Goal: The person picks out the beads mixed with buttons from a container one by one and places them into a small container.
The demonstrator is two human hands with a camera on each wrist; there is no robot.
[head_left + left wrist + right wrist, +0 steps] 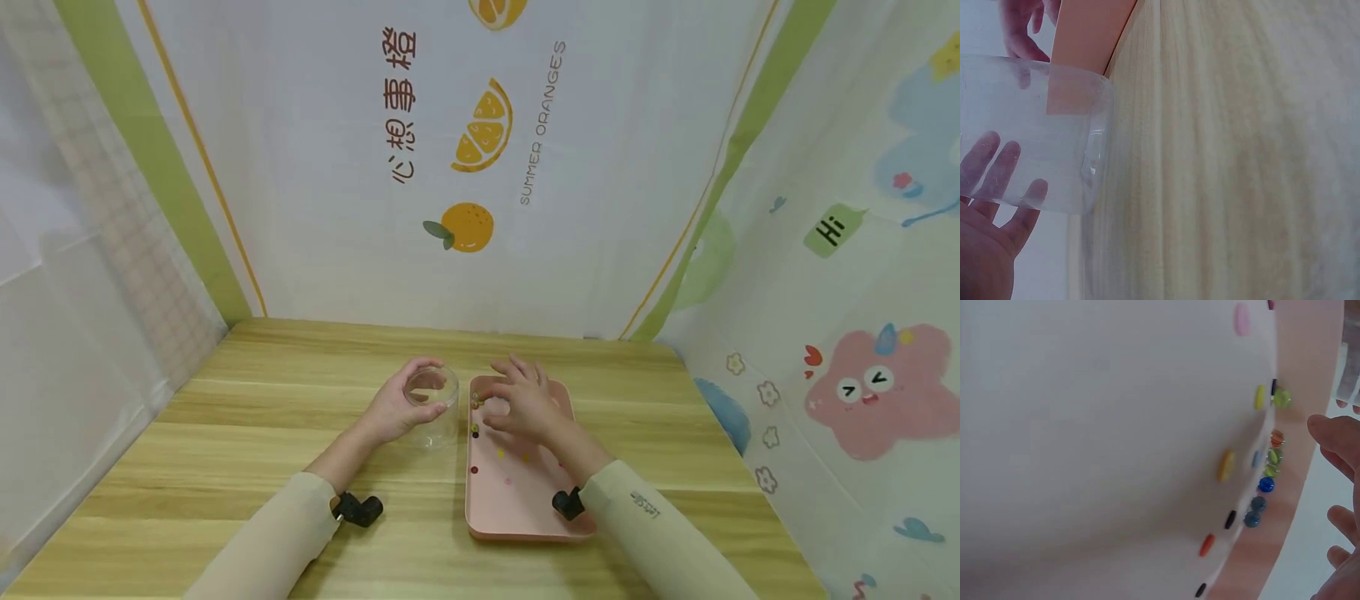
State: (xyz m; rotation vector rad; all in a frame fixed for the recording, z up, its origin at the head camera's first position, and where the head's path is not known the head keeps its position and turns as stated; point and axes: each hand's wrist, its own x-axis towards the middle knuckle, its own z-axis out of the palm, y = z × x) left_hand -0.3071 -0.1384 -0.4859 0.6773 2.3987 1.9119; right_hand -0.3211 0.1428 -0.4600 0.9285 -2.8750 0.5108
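My left hand (396,408) grips a clear plastic jar (435,433) near its top. The jar stands on the table left of a pink tray (517,521), and its round mouth faces up. In the left wrist view, fingers (1000,169) show through the jar wall. My right hand (528,408) hovers over the far part of the tray with spread, bent fingers; nothing shows between them. The right wrist view has several glass marbles (1266,484) lined up along the tray wall. Small coloured discs, such as a yellow one (1226,465), lie scattered on the tray floor.
The wooden table (300,375) extends around the tray and jar. A white printed curtain (337,208) hangs behind its far edge, and another sheet (825,317) closes the right side. Black wrist cameras (360,508) sit at both cuffs.
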